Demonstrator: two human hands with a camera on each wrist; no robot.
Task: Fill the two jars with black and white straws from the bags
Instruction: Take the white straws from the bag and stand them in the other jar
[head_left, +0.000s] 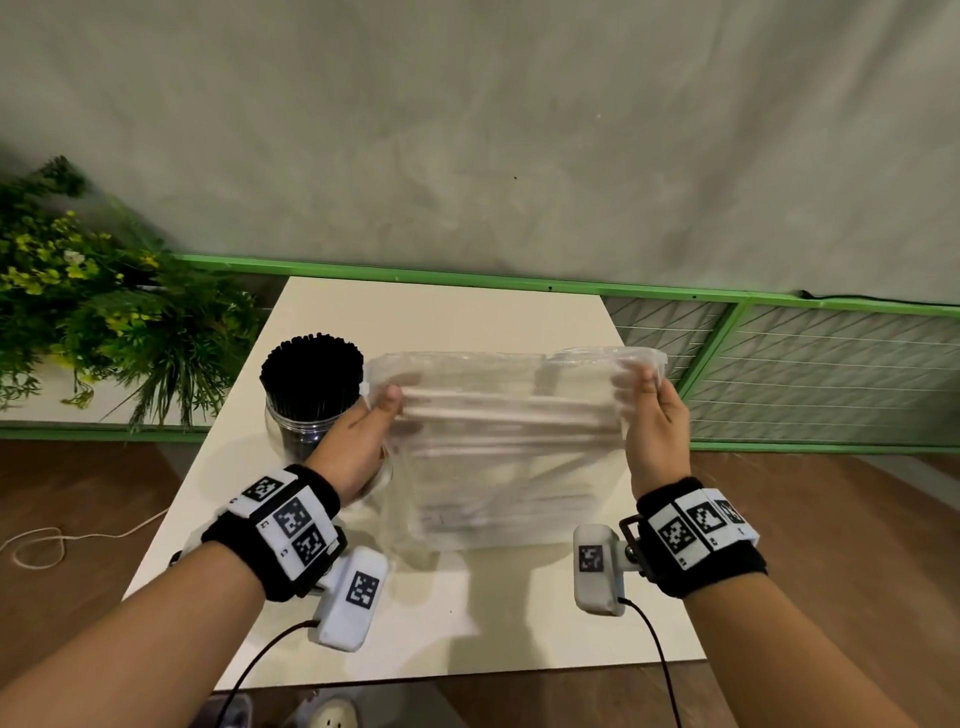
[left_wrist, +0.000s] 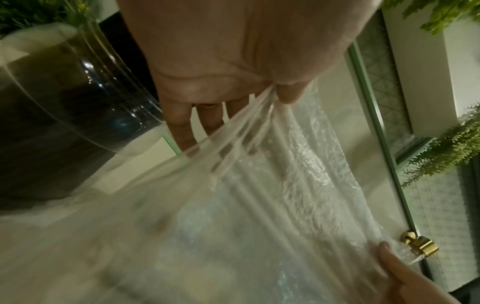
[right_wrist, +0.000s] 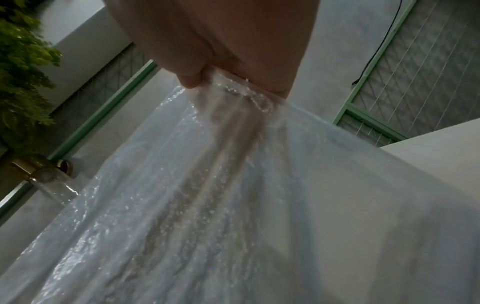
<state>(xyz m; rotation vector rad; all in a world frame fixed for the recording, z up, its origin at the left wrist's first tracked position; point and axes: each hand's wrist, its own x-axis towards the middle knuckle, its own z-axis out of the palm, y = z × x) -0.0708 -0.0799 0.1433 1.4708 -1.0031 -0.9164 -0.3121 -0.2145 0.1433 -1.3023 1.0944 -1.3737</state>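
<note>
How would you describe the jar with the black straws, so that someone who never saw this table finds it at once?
Look at the white table, at its far left side beside the green plants. There stands a clear jar packed with upright black straws. It is the only dark thing there; the clear bag beside it, held by both hands, holds pale straws.

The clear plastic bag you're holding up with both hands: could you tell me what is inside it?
Inside the bag, white straws lie sideways. Their number is blurred, and whatever stands behind is hidden.

A plain grey wall (head_left: 467, 130) rises behind a green-framed wire-mesh railing (head_left: 810, 364), leafy green plants (head_left: 88, 312) left, brown wooden floor (head_left: 857, 519) below
</note>
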